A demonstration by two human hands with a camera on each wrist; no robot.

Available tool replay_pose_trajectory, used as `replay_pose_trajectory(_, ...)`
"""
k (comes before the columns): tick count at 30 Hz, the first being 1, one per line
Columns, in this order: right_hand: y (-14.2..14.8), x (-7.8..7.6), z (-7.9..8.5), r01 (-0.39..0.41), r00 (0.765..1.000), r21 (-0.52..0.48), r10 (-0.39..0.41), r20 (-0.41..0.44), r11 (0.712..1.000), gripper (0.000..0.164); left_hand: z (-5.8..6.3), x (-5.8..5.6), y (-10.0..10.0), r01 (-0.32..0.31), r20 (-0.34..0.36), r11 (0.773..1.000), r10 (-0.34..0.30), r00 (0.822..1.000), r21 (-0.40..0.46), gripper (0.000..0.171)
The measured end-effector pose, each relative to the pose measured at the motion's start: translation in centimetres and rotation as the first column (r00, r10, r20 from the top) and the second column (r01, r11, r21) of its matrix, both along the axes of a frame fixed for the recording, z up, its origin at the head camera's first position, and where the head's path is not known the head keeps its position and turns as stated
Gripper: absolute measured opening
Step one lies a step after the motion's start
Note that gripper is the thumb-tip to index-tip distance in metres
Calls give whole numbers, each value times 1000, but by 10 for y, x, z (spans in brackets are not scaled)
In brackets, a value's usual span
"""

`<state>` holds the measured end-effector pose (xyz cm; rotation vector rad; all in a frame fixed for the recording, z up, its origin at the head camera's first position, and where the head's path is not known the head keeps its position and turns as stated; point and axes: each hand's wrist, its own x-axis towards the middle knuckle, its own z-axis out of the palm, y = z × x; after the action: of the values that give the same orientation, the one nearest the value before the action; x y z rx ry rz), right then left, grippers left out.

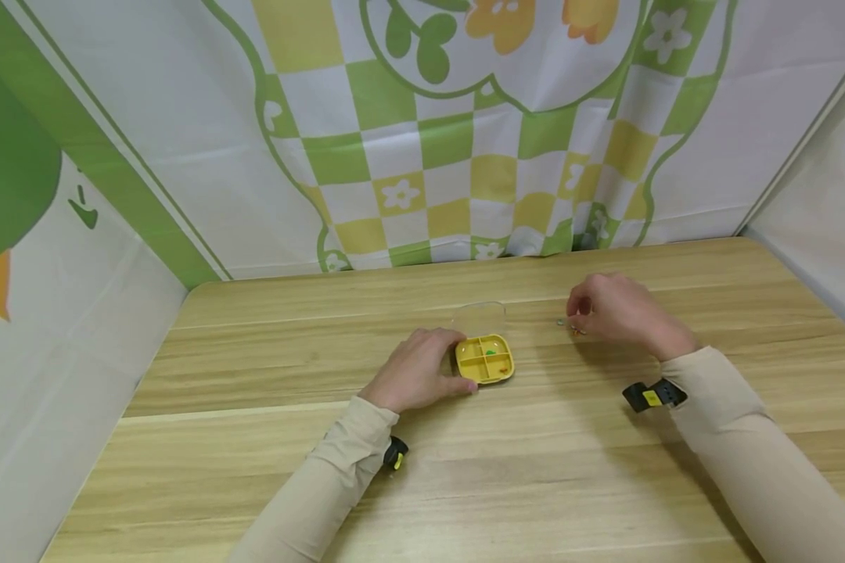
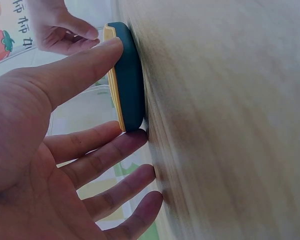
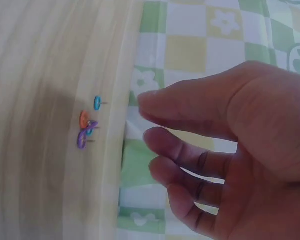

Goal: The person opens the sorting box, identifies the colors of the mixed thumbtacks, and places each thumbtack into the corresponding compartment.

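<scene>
My left hand (image 1: 422,367) grips a small compartment box (image 1: 470,373) between thumb and fingers at its left side. The box is yellow inside with four compartments; its dark teal underside (image 2: 130,80) shows in the left wrist view. A clear lid (image 1: 480,315) stands raised at its far edge. A green piece (image 1: 490,353) lies in the far right compartment and an orange one (image 1: 503,371) in the near right. My right hand (image 1: 616,313) hovers by several thumbtacks, its thumb and bent fingers apart with nothing between. Blue (image 3: 97,103), orange (image 3: 84,119) and purple (image 3: 82,140) tacks show.
A wooden table (image 1: 253,469) carries everything. Behind it hangs a green, yellow and white checked curtain (image 1: 436,164). Pale panels (image 1: 824,188) border the table's sides. One tack (image 1: 560,322) lies slightly left of the others.
</scene>
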<state>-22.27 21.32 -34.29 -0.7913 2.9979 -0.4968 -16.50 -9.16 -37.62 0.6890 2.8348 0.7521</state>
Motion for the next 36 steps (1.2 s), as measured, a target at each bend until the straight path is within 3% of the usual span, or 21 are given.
replay_pose_trajectory(14,7,-3,-6,-30,995,60,24,95,998,4,-1,-1,0,-5,3,1000,5,1000,5,69)
replay_pose_trajectory(36,9,-5,-9,-4,995,106,-7,101,994,10,0,0,-1,-1,-5,1000,1,1000,2,70)
